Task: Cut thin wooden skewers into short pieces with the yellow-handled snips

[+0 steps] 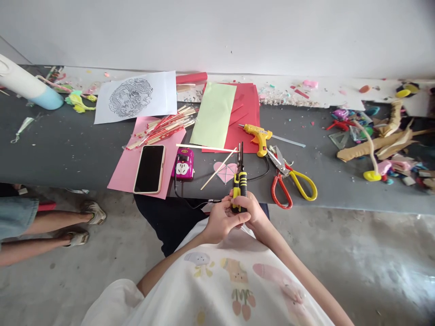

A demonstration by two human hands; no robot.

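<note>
Black-and-yellow pliers [239, 180] point away from me, their handles held near the table's front edge. My right hand [252, 212] is wrapped round the handles. My left hand [221, 221] is closed against the same handles from the left. The plier tips reach toward two thin wooden sticks [217, 168] that cross over a pink paper heart [225, 172] on the dark table [68, 149].
A phone [150, 169] lies on pink paper beside a purple socket [184, 164]. A yellow glue gun [258, 135], red-and-yellow scissors [288, 179], green and red sheets, a stick bundle [162, 127], a dragon print [133, 95] and craft scraps surround them. Another person's legs [44, 226] are at left.
</note>
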